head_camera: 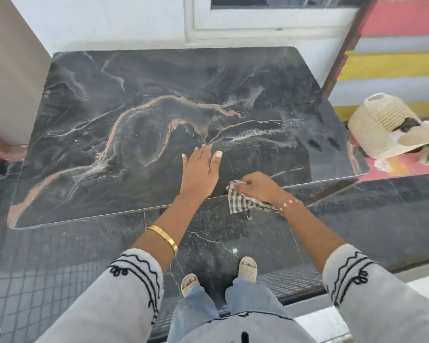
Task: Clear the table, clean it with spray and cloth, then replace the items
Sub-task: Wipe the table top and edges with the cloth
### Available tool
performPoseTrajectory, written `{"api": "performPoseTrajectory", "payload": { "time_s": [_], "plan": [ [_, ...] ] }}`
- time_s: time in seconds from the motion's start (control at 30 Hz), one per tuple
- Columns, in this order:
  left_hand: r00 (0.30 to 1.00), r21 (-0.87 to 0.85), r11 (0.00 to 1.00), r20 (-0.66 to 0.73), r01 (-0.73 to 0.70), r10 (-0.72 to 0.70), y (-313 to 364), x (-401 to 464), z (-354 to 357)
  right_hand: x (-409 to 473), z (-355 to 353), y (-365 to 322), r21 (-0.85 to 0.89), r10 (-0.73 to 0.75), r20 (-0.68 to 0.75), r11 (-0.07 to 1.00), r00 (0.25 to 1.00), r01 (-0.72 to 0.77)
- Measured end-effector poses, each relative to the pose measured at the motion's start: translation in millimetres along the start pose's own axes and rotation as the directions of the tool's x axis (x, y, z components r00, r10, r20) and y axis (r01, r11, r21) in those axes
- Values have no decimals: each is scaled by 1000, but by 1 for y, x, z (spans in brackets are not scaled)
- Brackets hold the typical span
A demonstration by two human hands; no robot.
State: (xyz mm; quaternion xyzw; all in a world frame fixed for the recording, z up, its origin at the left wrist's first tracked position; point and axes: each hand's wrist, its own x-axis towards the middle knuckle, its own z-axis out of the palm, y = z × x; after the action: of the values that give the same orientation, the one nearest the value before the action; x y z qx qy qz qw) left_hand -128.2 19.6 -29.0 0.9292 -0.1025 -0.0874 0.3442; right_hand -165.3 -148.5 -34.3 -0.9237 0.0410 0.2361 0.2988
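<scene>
Desk cleared; wiping underway: right hand gripping cloth, left hand flat beside; items not yet replaced.

Checked cloth at marble table edge

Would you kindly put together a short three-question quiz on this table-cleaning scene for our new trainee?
1. True or false: the left hand lies flat with straight fingers on the dark marble-patterned tabletop.
2. Which hand grips the checked black-and-white cloth? A) left B) right C) neither
3. Fill in: the cream woven basket sits off the table, to the person's ____ side.

Key: 1 true. 2 B, the right hand holds it at the table's near edge. 3 right.
</scene>
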Motion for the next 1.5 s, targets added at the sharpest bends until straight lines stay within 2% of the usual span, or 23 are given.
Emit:
{"api": "performPoseTrajectory", "payload": {
  "time_s": [0.03,0.07,0.1,0.17,0.2,0.23,0.27,0.33,0.4,0.47,0.53,0.6,0.63,0.77,0.83,0.9,0.97,1.03,1.07,1.13,1.3,1.4,1.5],
  "plan": [
    [1000,-13,1000,-3,-9,9,5,0,2,-6,-16,7,228,51,96,971,994,-72],
    [1000,-24,1000,-8,-19,19,8,0,3,-11,-28,15,424,110,159,890,981,-168],
    [1000,-35,999,-16,-27,26,11,1,5,-14,-37,24,601,160,210,757,965,-256],
    [999,-47,998,-37,-30,28,18,4,8,-14,-55,38,873,177,290,354,940,-336],
    [999,-47,999,-45,-24,22,20,6,9,-10,-61,41,924,164,318,165,934,-344],
    [999,-46,999,-50,-15,13,21,7,10,-4,-65,44,939,169,327,49,930,-340],
    [999,-43,999,-52,-9,7,24,10,12,2,-70,48,941,178,336,-16,925,-339],
    [999,-42,999,-53,4,-6,26,12,16,7,-79,52,941,190,335,-26,923,-336],
    [998,-45,999,-59,15,-17,31,16,20,8,-90,54,944,139,326,7,935,-330],
    [997,-38,999,-66,23,-26,38,22,25,11,-103,57,933,96,334,110,938,-343],
    [996,-34,999,-85,30,-33,46,27,31,17,-117,61,833,226,322,393,919,-389],
    [995,-39,998,-95,39,-42,55,32,39,27,-128,73,593,416,177,678,892,-434],
    [994,-41,998,-96,46,-49,57,34,44,29,-133,78,498,462,88,747,882,-441],
    [995,-32,998,-76,61,-64,69,43,60,40,-146,101,409,450,-307,858,839,-311],
    [994,-31,995,-61,90,-92,80,47,69,49,-150,115,218,352,-541,936,764,-277],
    [995,-40,995,-49,86,-88,88,53,79,52,-144,118,11,184,-651,972,737,-233],
    [997,-41,997,-36,71,-73,94,61,89,46,-123,114,-129,78,-591,974,803,-189],
    [997,-31,997,-14,70,-71,101,68,98,38,-90,114,-284,113,-442,923,890,-258],
    [998,-25,997,-7,68,-68,105,72,104,36,-76,118,-312,179,-383,899,907,-309],
    [998,-9,998,2,58,-58,113,78,112,39,-61,125,-274,263,-354,888,897,-369],
    [998,7,999,33,53,-53,127,86,125,46,-66,126,-119,310,-384,918,870,-379],
    [999,20,999,25,47,-48,136,96,129,54,-65,126,-143,312,-420,905,853,-401],
    [999,45,998,35,36,-37,138,106,131,58,-67,131,-214,249,-426,906,870,-364]
  ]
}}
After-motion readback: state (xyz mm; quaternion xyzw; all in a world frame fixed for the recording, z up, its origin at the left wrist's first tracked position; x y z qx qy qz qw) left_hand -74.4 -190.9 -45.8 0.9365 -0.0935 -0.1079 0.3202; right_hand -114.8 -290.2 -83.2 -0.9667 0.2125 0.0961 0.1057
